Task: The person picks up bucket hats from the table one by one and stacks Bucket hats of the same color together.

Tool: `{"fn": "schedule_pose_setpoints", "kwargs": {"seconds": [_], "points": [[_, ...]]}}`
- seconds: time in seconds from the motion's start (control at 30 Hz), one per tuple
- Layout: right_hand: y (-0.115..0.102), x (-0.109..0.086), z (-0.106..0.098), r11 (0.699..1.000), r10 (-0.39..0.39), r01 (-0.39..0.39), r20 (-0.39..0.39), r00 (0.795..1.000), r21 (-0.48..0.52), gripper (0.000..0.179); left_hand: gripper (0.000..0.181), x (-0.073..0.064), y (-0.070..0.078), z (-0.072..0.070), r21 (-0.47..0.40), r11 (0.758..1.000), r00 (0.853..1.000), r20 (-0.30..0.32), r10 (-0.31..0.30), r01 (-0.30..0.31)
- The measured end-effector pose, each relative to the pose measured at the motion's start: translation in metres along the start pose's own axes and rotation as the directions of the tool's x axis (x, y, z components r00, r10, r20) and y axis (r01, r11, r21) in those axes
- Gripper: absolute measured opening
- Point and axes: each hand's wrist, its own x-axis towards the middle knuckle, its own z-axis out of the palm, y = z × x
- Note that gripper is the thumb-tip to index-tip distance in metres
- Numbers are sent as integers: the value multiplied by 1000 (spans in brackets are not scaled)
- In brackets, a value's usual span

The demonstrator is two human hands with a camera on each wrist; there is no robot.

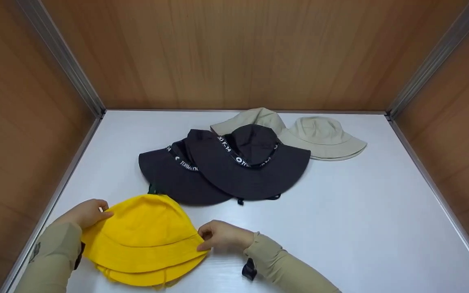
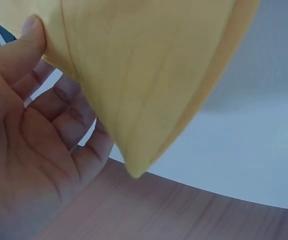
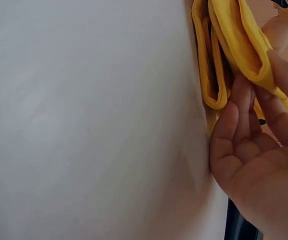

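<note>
A yellow bucket hat (image 1: pixel 149 224), folded flat, lies at the front left over a second yellow hat (image 1: pixel 136 279), whose brim shows below it. My left hand (image 1: pixel 88 213) pinches the upper hat at its left side, thumb on top. At the other end of the brim, my right hand (image 1: pixel 224 235) grips the corner between thumb and fingers. In the right wrist view the folded brim (image 3: pixel 256 75) sits between thumb and fingertips, with the lower hat's fold (image 3: pixel 211 100) beside it. The left wrist view shows the brim's pointed corner (image 2: pixel 136 165) hanging past the fingers.
Behind are two overlapping dark bucket hats (image 1: pixel 255 183) with lettered bands. Farther back lie two beige hats, one at the right (image 1: pixel 320 130) and one partly covered (image 1: pixel 255 118). Wooden panels (image 1: pixel 234 53) wall the white table (image 1: pixel 360 228) at back and sides.
</note>
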Motion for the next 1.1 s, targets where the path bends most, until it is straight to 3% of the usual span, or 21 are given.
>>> {"fn": "schedule_pose_setpoints", "kwargs": {"seconds": [0.23, 0.5, 0.73, 0.9, 1.1], "points": [[-5, -2, 1, 999, 28, -28, 9, 1000, 25, 23, 47, -7, -2, 2, -5, 999, 999, -3, 32, -32], [-16, -5, 0, 990, 33, -36, 22, 999, 133, 18, 36, -14, -2, -12, -56, 997, 999, 11, 46, -45], [-12, -2, 2, 997, 36, -41, 85, 996, 61, 26, 33, -12, -4, -11, -54, 998, 1000, 18, 14, -13], [-10, -2, 3, 998, 54, -52, 57, 997, -31, 31, 33, -9, -3, -5, -4, 1000, 1000, -27, 11, -11], [-7, -5, -2, 994, 60, -58, 16, 998, -89, 34, 38, -10, 8, -3, -25, 1000, 998, -67, -17, 15]]}}
